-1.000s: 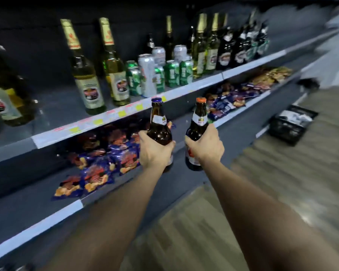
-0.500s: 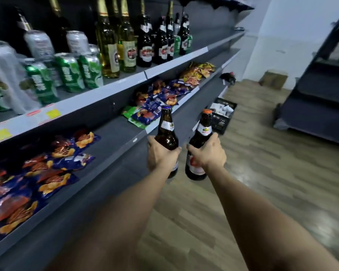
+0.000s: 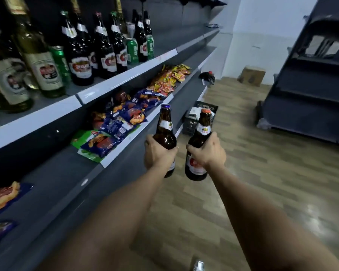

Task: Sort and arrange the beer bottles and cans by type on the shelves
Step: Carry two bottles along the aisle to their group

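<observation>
Head: bottles (image 3: 165,133) beside shelf edge (image 3: 125,142)

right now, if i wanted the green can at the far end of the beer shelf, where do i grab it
Take the green can around its upper body, coming from the aisle side. It stands upright at the shelf's front edge with a dark bottle close on its left, so the front and right faces are the free ones.

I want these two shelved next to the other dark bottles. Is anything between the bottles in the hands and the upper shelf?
Nothing visible blocks the way. The left hand grips the blue-capped brown glass bottle and the right hand the orange-capped one, both in open air over the floor. The upper grey shelf shows bare space beyond the dark bottles.
</observation>
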The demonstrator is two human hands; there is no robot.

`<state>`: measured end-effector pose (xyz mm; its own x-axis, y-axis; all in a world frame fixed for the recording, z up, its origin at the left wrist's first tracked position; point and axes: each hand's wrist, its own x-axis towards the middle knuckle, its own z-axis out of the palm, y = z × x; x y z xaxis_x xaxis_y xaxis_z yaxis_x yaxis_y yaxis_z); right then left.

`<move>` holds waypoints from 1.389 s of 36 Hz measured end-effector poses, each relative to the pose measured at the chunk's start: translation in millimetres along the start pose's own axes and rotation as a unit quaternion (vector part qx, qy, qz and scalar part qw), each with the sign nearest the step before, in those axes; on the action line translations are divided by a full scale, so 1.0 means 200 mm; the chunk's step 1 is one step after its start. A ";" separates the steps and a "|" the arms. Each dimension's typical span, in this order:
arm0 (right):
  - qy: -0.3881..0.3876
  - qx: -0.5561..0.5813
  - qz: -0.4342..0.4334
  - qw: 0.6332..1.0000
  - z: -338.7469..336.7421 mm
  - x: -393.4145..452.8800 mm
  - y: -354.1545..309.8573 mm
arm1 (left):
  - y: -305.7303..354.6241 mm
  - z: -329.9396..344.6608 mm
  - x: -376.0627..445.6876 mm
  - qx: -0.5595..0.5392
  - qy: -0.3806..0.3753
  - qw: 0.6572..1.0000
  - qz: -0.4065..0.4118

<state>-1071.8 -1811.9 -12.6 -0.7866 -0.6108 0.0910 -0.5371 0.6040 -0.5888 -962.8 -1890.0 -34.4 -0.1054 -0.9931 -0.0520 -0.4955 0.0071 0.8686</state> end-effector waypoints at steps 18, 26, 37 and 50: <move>0.001 0.035 -0.093 0.995 -0.06 1.74 -0.13 | 0.85 0.74 1.06 -0.023 0.102 0.994 -0.007; 0.038 0.085 -0.164 0.982 0.03 2.36 -0.51 | 1.17 0.75 1.67 -0.063 0.158 0.984 0.056; 0.050 0.168 -0.228 0.958 0.15 3.07 -1.08 | 1.49 0.81 2.32 -0.107 0.212 0.967 0.094; -0.033 0.280 -0.295 0.913 0.38 3.96 -1.42 | 1.77 1.15 3.02 -0.140 0.305 0.940 0.071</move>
<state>-1518.1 -2506.1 164.8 -0.3801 -0.7860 0.4876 -0.6077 -0.1852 -0.7723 -1401.0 -2459.7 128.9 0.4019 -0.8680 0.2917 -0.2592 0.1977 0.9454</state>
